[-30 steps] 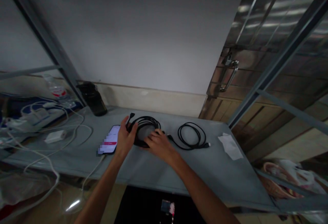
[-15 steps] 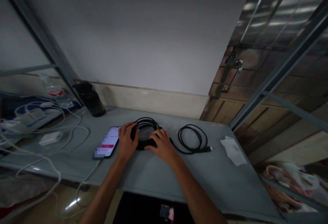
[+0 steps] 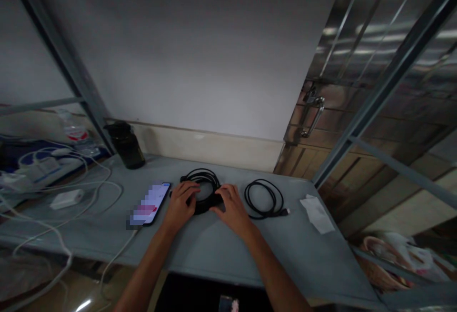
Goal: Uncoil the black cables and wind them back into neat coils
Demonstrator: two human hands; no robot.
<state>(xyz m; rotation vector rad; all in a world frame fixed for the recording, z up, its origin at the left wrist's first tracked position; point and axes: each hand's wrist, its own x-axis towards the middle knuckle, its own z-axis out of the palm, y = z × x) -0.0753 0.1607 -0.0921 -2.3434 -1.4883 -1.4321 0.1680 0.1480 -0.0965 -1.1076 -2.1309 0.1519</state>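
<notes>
A black cable (image 3: 204, 206) lies coiled in several loops on the grey tabletop. My left hand (image 3: 181, 203) curls its fingers around the left side of this coil. On the opposite side, the fingers of my right hand (image 3: 233, 206) bend round the loops, its thumb pointing toward the middle. Parts of the coil are hidden beneath both hands. Just right of my right hand lies a looser loop of black cable (image 3: 276, 196) ending in a plug (image 3: 286, 212). A lit phone (image 3: 152, 205) rests left of my left hand.
A dark bottle (image 3: 126, 145) stands by the wall at the back left. White cables and a charger (image 3: 67, 199) spread over the left side of the table (image 3: 285, 255). A white paper (image 3: 317, 213) lies near the right edge. Metal frame posts rise at both sides.
The view has shifted slightly. The coil sits rounder between my hands, and my right hand has drawn a little away to the right. My fingers have changed position on the loops.
</notes>
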